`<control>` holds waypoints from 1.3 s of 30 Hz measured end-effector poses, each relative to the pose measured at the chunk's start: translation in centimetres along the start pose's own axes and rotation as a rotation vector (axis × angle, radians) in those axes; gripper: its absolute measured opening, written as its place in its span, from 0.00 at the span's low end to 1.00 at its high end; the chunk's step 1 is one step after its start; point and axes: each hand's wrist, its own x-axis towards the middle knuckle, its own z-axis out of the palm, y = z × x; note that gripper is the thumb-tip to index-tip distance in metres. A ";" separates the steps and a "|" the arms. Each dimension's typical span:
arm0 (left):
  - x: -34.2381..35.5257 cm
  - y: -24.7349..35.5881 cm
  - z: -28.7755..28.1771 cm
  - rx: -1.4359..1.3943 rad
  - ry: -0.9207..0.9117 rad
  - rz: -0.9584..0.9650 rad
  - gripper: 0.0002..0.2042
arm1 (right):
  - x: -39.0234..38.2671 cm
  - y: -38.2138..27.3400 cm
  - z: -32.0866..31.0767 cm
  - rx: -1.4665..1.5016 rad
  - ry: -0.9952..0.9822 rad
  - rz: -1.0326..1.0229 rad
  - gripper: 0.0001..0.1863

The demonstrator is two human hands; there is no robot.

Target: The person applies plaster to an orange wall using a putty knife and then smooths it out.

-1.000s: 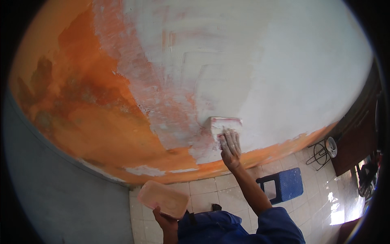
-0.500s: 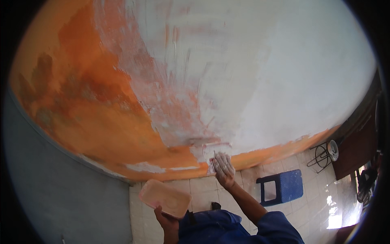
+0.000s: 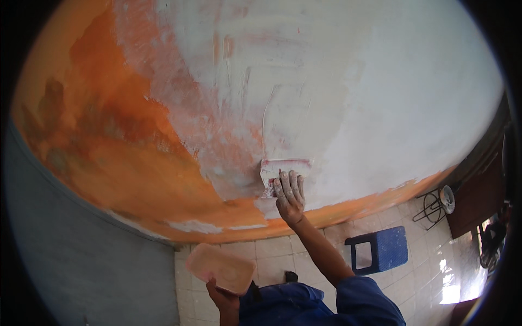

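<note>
Pressed against the wall is a wide, flat putty knife smeared with whitish filler. My right hand, its fingers coated in the same filler, grips it from below with fingers laid along the blade. White filler covers the wall's middle and right; orange paint shows at the left and along the bottom, with a thin pinkish smear between. Low at the left, my left hand holds a shallow, pale pink rectangular tub by its near edge, thumb over the rim. A thin layer of filler seems to line the tub.
A blue plastic stool stands on the tiled floor to the right. Farther right are a metal-legged stand with a round container and a brown panel. A grey wall meets the painted wall at left.
My right hand has slid the putty knife up the wall from near the bottom orange strip. My left hand and the tub have hardly moved.
</note>
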 end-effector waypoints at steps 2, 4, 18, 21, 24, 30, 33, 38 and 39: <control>0.1 0.2 0.3 0.009 0.010 0.005 0.33 | -0.5 -0.1 1.2 0.012 -0.052 0.043 0.26; 0.4 0.4 1.0 0.024 0.025 0.003 0.33 | -1.4 -0.1 2.3 0.017 -0.092 0.074 0.27; 2.3 0.8 4.0 0.038 0.009 -0.026 0.31 | -3.0 -0.5 -7.1 0.151 -0.256 0.142 0.14; 2.4 0.5 3.6 0.035 -0.006 -0.045 0.31 | 0.0 3.8 -7.3 -0.116 0.050 0.078 0.13; 2.3 0.3 4.2 0.036 -0.022 -0.057 0.31 | 1.1 7.1 -5.9 -0.179 0.003 0.083 0.14; 2.5 -0.4 3.9 0.029 -0.038 -0.065 0.32 | -4.4 6.7 -4.1 0.011 -0.153 0.122 0.16; 2.5 -0.6 3.5 0.027 -0.011 -0.065 0.33 | -7.0 3.6 -6.0 0.082 -0.217 0.183 0.14; 3.0 -1.4 1.5 -0.003 -0.038 -0.062 0.34 | 1.4 2.3 -9.1 0.072 0.043 0.024 0.15; 3.0 -1.4 1.4 -0.004 -0.036 -0.064 0.34 | 4.9 2.7 -9.6 0.036 0.096 0.027 0.14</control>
